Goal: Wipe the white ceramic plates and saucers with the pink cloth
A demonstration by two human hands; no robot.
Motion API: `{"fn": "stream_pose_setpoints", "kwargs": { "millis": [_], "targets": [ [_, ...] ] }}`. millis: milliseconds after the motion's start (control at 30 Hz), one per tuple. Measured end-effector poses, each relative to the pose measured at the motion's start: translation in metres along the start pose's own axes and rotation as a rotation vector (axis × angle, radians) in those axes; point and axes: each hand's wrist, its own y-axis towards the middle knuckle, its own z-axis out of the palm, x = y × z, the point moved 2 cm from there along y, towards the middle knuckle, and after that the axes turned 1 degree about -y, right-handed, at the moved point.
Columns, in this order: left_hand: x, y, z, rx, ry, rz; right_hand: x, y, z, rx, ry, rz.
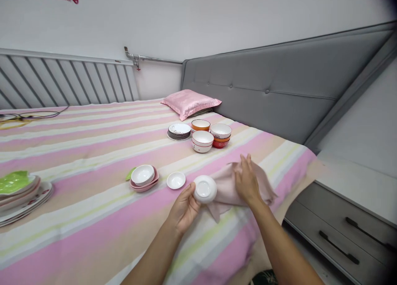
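My left hand (187,208) grips a small white dish (204,189) by its left edge, thumb on top, with the underside and its foot ring facing me. To the right, my right hand (248,181) has hold of a pale pink cloth (226,188), which hangs partly behind the dish and spreads beyond my fingers. Just left of the held dish, another small white dish (176,180) lies upright on the striped bedspread. Farther left is a stack of small white dishes (142,174) in pink bowls (145,188), a green tip showing behind.
Several bowls (202,141) stand stacked beyond my hands, beside a plate stack (179,130). A pink pillow (190,102) lies near the grey headboard (248,76). At far left are plates (40,198) and a green leaf-shaped dish (14,181). A drawer cabinet (338,227) stands right.
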Motion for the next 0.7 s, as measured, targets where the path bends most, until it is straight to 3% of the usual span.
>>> {"fn": "stream_pose_setpoints", "kwargs": {
  "millis": [167,333,500,600,700],
  "targets": [
    [-0.002,0.014,-0.012,-0.032,-0.062,-0.001,0.016,-0.011,-0.003,0.251,0.018,0.111],
    [-0.003,0.012,-0.010,-0.024,-0.036,0.035,0.048,-0.034,-0.003,0.734,0.004,0.070],
    [-0.006,0.008,-0.004,0.027,0.013,0.145,0.052,-0.057,0.018,0.604,-0.185,0.049],
    [-0.009,0.006,-0.002,0.064,0.057,0.187,0.049,-0.058,0.027,0.599,0.026,0.035],
    [-0.015,0.003,-0.001,0.095,0.203,0.278,0.042,-0.049,0.028,0.664,0.401,0.185]
  ]
}}
